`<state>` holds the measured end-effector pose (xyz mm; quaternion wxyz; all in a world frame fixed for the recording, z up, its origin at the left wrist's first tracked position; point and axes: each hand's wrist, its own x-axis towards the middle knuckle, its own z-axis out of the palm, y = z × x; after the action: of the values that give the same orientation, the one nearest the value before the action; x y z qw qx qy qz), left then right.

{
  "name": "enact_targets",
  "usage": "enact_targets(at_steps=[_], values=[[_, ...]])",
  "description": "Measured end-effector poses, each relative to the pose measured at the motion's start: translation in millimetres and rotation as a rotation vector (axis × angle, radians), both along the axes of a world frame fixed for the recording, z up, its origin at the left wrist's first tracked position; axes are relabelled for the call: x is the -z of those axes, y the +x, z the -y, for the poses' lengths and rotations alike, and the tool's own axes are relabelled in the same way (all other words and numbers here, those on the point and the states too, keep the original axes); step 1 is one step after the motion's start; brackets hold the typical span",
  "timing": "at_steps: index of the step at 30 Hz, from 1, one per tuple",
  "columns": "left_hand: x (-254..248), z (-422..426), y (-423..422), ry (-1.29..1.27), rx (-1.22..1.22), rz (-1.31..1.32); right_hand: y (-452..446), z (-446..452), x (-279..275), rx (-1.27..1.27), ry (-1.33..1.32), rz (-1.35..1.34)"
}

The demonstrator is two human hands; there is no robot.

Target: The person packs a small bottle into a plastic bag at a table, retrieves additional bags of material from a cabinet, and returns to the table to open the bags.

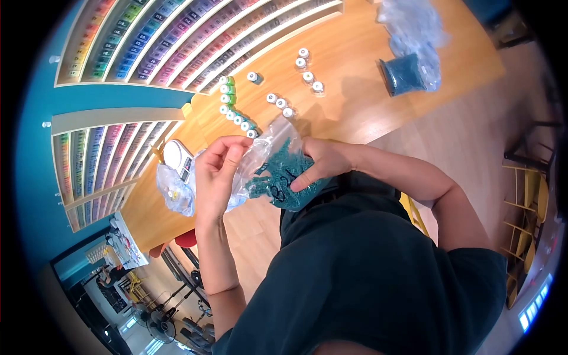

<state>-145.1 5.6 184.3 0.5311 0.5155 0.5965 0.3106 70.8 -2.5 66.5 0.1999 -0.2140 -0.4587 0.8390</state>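
Note:
A clear zip bag (269, 168) partly filled with small teal beads is held in front of my body, with black handwriting on its side. My right hand (322, 161) grips the bag's right side, thumb pressed across the front over the writing. My left hand (218, 168) is at the bag's upper left, thumb and fingers pinched together on the clear plastic edge. Just beyond the bag, a curved row of small white-capped bottles (238, 120) stands on the wooden table (355, 106).
More capped bottles (281, 103) stand in small groups. A white scale (177, 155) and crumpled plastic bags (177, 190) lie at left. A dark teal packet (403, 74) sits at right. Racks of coloured bottles (160, 41) line the wall; a person (112, 276) is in the background.

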Motion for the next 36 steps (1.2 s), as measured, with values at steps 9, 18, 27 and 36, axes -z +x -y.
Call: enact_targets(at_steps=[9,18,27,36], values=[[1,17,-18,0.073,0.037,-0.050,-4,2,17,0.144,-0.169,-0.007],[-14,24,-3,0.177,0.096,0.059,21,-34,-37,0.404,0.330,-0.227],[-24,14,7,0.267,0.205,-0.146,18,-63,-107,0.125,1.085,0.216],[-20,43,9,0.388,0.335,-0.160,34,-39,-92,0.122,1.392,0.222]])
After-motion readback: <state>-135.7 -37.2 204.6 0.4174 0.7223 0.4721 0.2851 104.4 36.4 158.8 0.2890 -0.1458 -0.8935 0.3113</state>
